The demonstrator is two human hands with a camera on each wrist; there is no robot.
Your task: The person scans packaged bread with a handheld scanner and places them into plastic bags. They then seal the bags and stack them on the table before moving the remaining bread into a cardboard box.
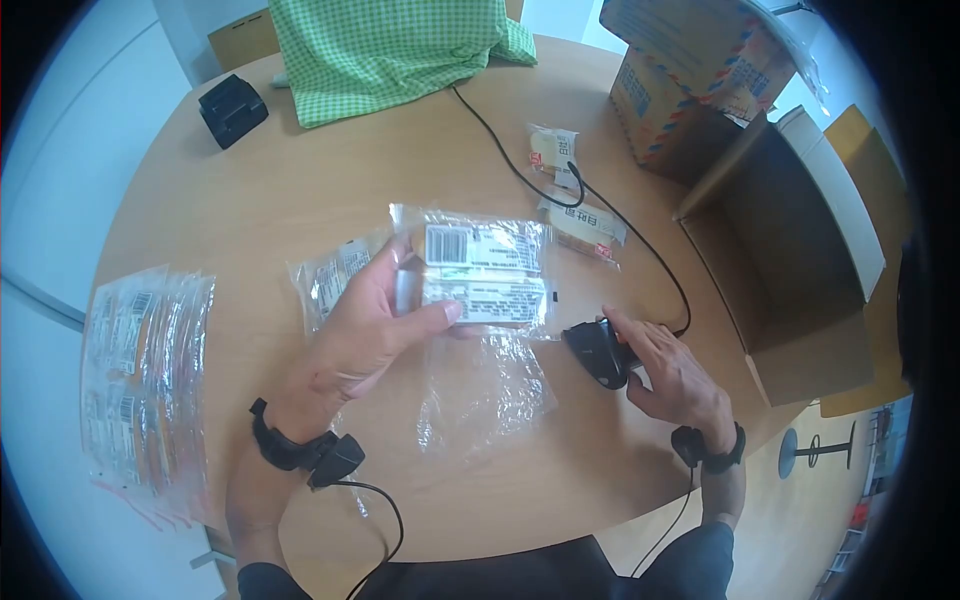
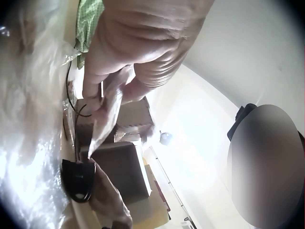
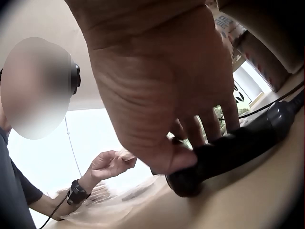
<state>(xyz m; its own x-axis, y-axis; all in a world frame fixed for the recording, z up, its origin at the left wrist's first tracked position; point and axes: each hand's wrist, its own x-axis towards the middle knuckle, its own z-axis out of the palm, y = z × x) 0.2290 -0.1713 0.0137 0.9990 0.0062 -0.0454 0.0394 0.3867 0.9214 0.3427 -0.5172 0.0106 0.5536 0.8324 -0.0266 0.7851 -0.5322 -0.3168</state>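
In the head view my left hand (image 1: 355, 335) holds a clear packet with barcode labels (image 1: 485, 275), the thumb on its near face and the fingers mostly hidden behind. Edge-on, the packet (image 2: 108, 112) shows between thumb and fingers of the left hand (image 2: 143, 43) in the left wrist view. My right hand (image 1: 675, 375) is at a black handheld scanner (image 1: 597, 354) lying on the table. Thumb and fingers of the right hand (image 3: 157, 81) straddle the scanner's handle (image 3: 238, 150) in the right wrist view, the fingertips partly hidden behind it.
Stacked packets (image 1: 140, 390) lie at the left, an empty clear bag (image 1: 485, 395) nearer me. Two small packets (image 1: 585, 228) lie beyond the scanner, beside its cable (image 1: 655, 250). An open carton (image 1: 790, 260) stands right; a green checked cloth (image 1: 390, 60) and black device (image 1: 233, 110) are behind.
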